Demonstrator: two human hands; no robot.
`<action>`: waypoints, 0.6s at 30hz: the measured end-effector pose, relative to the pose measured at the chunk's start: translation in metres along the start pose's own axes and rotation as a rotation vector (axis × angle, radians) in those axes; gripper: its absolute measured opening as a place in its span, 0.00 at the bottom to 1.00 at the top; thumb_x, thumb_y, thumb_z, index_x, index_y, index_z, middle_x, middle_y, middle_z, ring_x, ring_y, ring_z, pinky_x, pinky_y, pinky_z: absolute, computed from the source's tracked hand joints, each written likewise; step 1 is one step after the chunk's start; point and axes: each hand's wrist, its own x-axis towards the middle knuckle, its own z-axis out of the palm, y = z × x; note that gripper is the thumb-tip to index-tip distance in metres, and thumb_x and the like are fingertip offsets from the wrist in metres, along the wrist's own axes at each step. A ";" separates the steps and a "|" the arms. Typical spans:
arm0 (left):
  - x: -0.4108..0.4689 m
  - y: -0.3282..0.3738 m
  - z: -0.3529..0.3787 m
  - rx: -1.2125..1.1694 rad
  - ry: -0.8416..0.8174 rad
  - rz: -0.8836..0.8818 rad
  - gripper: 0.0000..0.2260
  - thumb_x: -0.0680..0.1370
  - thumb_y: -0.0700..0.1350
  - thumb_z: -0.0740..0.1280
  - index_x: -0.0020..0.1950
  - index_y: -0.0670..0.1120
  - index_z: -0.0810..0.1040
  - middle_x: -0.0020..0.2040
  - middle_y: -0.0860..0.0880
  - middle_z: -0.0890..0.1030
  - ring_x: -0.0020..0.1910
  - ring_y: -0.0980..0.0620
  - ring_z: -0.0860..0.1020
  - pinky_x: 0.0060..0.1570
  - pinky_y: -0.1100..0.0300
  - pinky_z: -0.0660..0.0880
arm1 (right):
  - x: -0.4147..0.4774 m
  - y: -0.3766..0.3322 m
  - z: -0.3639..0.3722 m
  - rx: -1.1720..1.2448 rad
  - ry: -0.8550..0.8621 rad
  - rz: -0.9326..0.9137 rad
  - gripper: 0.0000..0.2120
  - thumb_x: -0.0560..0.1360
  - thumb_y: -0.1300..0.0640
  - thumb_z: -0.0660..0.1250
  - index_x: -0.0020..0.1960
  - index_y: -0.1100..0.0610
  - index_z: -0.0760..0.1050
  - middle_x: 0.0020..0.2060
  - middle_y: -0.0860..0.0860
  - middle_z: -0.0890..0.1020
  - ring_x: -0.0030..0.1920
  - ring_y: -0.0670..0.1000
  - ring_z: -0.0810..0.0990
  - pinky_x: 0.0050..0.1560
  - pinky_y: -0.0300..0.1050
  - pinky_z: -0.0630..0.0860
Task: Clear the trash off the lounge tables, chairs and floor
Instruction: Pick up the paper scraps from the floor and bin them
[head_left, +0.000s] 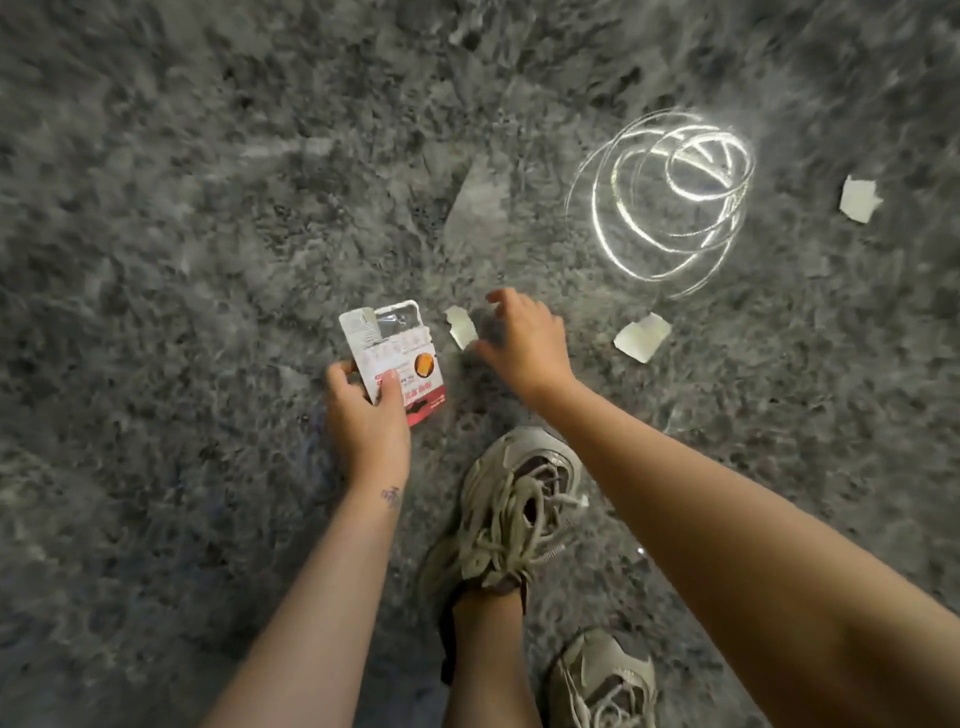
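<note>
My left hand (366, 415) grips a torn white and red snack wrapper (397, 353) by its lower edge, just above the grey marble floor (182, 218). A small scrap of white paper (461, 326) lies on the floor right of the wrapper. My right hand (522, 340) hovers beside that scrap with its fingers spread and loosely curved, holding nothing. Two more white paper scraps lie further right, one (643, 336) near my right hand and one (860, 200) at the far right.
My two beige sneakers stand on the floor, one (514, 514) below my hands and one (602, 680) at the bottom edge. A bright swirl of reflected light (670, 202) shines on the glossy floor at upper right.
</note>
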 end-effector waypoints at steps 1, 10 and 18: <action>0.006 -0.004 0.005 -0.019 0.017 -0.006 0.09 0.76 0.39 0.64 0.55 0.45 0.69 0.49 0.46 0.81 0.49 0.45 0.80 0.50 0.51 0.76 | 0.009 -0.003 0.009 -0.018 -0.009 -0.017 0.22 0.73 0.50 0.67 0.64 0.56 0.67 0.60 0.54 0.74 0.61 0.57 0.70 0.58 0.52 0.64; 0.024 -0.009 0.011 -0.148 0.008 0.000 0.12 0.76 0.33 0.61 0.56 0.46 0.71 0.53 0.44 0.81 0.50 0.47 0.80 0.53 0.44 0.77 | 0.024 -0.010 0.017 0.246 0.020 -0.005 0.03 0.71 0.61 0.69 0.42 0.58 0.75 0.38 0.52 0.79 0.42 0.53 0.75 0.42 0.46 0.66; -0.015 0.055 0.039 -0.545 -0.492 -0.079 0.14 0.78 0.32 0.56 0.57 0.48 0.72 0.46 0.49 0.83 0.43 0.54 0.82 0.40 0.61 0.79 | -0.030 -0.013 -0.052 0.766 0.110 0.062 0.14 0.69 0.63 0.72 0.34 0.52 0.69 0.30 0.44 0.74 0.32 0.43 0.71 0.36 0.39 0.69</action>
